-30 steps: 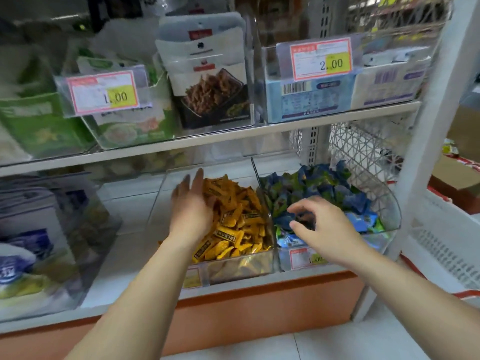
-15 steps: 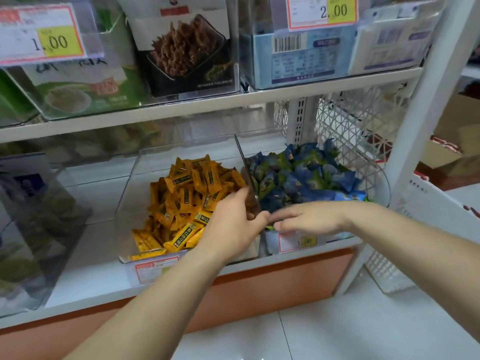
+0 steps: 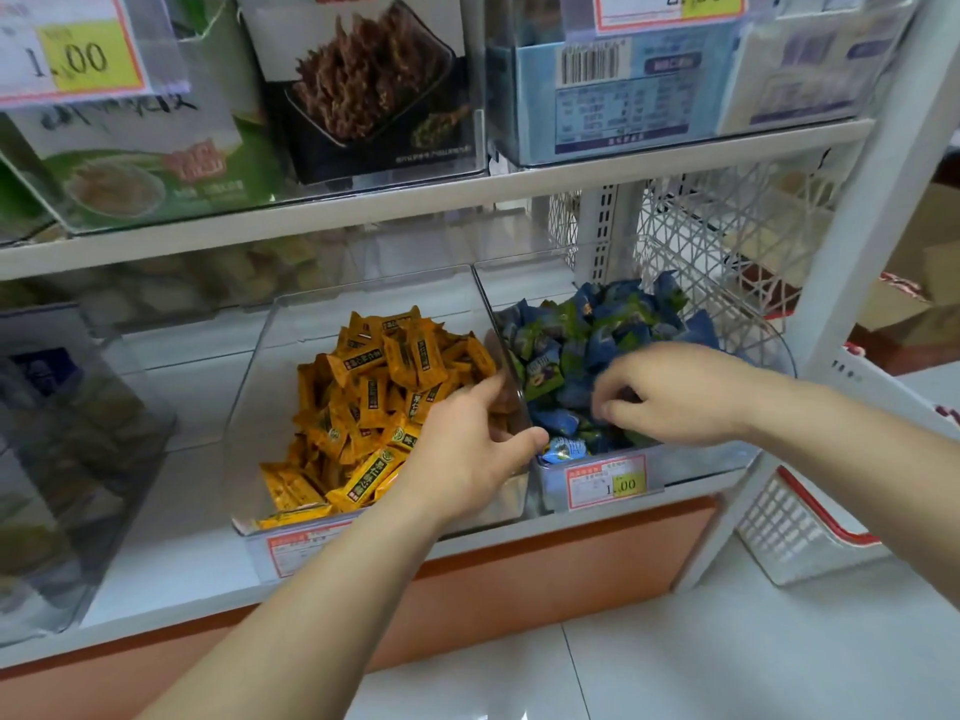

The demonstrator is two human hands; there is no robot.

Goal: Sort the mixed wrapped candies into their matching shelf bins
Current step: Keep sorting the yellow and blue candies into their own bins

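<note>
Floor: glossy white tile, one grout line visible. Above it, an orange plinth ran under the white lower shelf board.

Left hand: at the front right corner of the left clear bin. Thumb lay outside the bin's right wall and the curled fingers inside, closed over that wall. Whether a candy was also held could not be told. This bin held a heap of yellow-wrapped candies, piled toward the right and front.

Right hand: palm down in the right clear bin, which stood touching the left one. Fingers were curled into the blue-and-green-wrapped candies with tips drawn toward the thumb. Whether a wrapper sat between them could not be told. No yellow wrapper was made out in this pile.

Each bin carried a red-bordered price tag on its front.

To the right, beyond the white shelf upright, a white slatted basket with a red rim stood on the floor.

Behind the bins: a white lattice side panel and a slotted back post.

Upper shelf board: clear bins of boxed and bagged snacks, with two price tags partly cut off by the top edge.

Far right, behind the upright: brown cardboard boxes, blurred.
</note>
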